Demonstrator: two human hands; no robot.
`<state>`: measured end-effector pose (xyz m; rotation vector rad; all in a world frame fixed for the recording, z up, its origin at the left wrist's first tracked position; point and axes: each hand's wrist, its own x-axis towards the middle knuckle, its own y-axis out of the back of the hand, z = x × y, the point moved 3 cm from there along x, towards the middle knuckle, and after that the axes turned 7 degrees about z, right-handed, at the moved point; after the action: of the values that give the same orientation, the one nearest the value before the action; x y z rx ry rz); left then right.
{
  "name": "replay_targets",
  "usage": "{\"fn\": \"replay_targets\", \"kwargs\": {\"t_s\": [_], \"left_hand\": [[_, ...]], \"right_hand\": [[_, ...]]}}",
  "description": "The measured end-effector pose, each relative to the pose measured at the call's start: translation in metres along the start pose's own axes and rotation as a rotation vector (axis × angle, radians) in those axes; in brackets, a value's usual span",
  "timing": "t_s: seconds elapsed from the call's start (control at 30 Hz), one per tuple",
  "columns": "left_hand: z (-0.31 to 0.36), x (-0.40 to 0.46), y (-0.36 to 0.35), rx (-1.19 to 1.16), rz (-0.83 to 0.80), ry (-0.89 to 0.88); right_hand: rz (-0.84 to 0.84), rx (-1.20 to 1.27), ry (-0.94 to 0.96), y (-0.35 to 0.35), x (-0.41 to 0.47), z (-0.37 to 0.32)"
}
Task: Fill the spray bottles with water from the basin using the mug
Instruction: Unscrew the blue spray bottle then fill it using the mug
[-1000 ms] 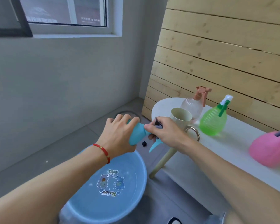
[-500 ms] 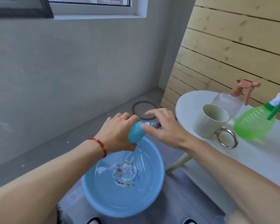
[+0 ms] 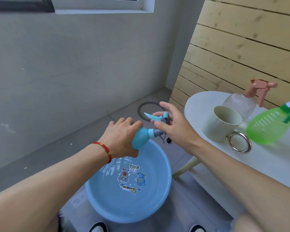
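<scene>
My left hand grips the body of a blue spray bottle, held tilted above the blue basin of water on the floor. My right hand pinches the bottle's blue and grey spray head, whose trigger points left. On the white table stand a cream mug with a metal ring handle, a clear spray bottle with a pink head and a green spray bottle.
A black ring lies on the grey floor near the corner. A wooden slat wall runs behind the table, a plain grey wall to the left. My shoes show at the bottom edge beside the basin.
The view has swung down and left, bringing the basin under my hands. My right hand has turned the spray head, so its trigger now points left, above the bottle neck.
</scene>
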<state>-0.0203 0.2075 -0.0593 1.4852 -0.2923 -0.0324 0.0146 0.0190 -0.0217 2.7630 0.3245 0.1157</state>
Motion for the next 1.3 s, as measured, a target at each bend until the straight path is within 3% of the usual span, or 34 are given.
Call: {"fn": "replay_targets", "kwargs": {"t_s": [0.13,0.37,0.67,0.93,1.3], "left_hand": [[-0.004,0.000,0.000,-0.072,-0.007,0.081],[-0.007,0.002,0.004,-0.204,0.049,0.164],[-0.004,-0.002,0.004,-0.238,0.013,0.040],[0.002,0.002,0.003,-0.273,0.053,0.034],[0.048,0.016,0.009,-0.345,0.195,-0.103]], "right_hand": [[-0.010,0.082,-0.013,0.001,-0.004,-0.008],[-0.064,-0.274,0.029,-0.004,-0.005,0.009],[0.048,-0.481,0.305,0.018,-0.004,0.005],[0.121,-0.507,0.458,0.041,-0.020,-0.005],[0.298,-0.409,0.241,0.129,-0.091,-0.004]]}}
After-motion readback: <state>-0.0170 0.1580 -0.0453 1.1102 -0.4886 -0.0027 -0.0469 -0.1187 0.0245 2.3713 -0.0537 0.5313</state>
